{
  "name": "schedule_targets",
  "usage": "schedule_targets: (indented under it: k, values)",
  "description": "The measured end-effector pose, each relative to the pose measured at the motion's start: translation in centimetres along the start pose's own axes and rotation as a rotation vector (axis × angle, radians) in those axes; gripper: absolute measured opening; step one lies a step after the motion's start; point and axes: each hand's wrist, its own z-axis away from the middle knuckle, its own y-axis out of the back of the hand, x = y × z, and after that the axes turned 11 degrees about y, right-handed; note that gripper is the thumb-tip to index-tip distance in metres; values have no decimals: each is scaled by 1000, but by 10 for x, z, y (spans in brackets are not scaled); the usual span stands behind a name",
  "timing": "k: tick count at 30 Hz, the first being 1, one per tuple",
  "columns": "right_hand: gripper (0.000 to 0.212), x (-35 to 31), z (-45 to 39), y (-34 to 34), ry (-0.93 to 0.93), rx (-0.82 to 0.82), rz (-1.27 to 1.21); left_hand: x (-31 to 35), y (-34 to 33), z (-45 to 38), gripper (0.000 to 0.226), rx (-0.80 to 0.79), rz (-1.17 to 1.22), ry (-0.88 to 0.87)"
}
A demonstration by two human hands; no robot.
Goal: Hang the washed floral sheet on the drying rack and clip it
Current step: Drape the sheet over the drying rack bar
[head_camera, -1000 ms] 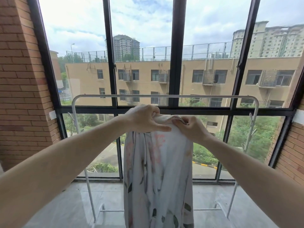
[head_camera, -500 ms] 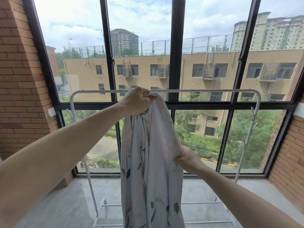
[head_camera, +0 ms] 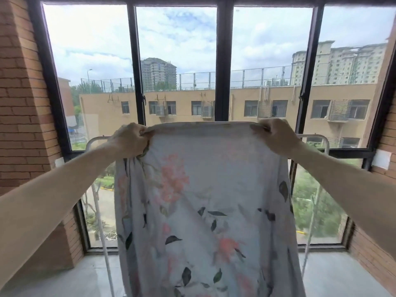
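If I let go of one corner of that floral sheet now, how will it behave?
Probably floppy: the white floral cotton sheet hangs in soft folds below the left hand and right hand. A released corner would likely drop and bunch. It looks thin, so probably light.

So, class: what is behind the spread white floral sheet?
Behind the white floral sheet stands the white metal drying rack; only its rounded top corners and legs show. Its top bar's middle is covered.

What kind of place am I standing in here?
Most likely an enclosed apartment balcony: brick side walls, a full-width black-framed window facing other buildings, and a white drying rack on the bare floor.
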Motion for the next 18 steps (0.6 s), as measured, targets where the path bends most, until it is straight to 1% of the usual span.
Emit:
schedule_targets:
  k: [1,2,3,4,5,6,8,9,10,11,12,15,18]
  values:
    - [47,-5,-8,4,4,157,3,5,1,1,39,-1,5,-34]
    - [50,-8,-16,3,-12,235,-22,10,1,0,42,-2,19,-58]
    - [52,-14,-19,1,-11,167,-50,13,2,-1,45,4,34,-75]
    - [52,-17,-18,-4,23,13,-55,12,3,-2,45,12,28,-81]
    - [51,-16,-16,-6,64,-77,-16,10,7,-3,44,16,14,-87]
    - [51,-13,-17,-3,79,-39,10,5,10,-5,42,6,0,-93]
    - [50,-3,-21,10,22,236,-21,-4,15,-5,38,-54,0,-102]
    - [50,-3,-21,11,11,273,-47,-6,15,-2,37,-62,-10,-113]
    - [51,-6,-19,9,30,203,-43,-6,15,-1,37,-56,-19,-112]
    - [51,-8,-14,3,73,100,-7,-7,16,-1,37,-55,-15,-100]
    - [51,-7,-10,-1,106,50,12,-8,17,-1,38,-62,1,-85]
    - [51,-4,-5,6,83,108,-13,-15,20,1,40,-80,36,-58]
    - [54,-10,0,4,39,37,-27,-12,17,4,49,-89,63,21]
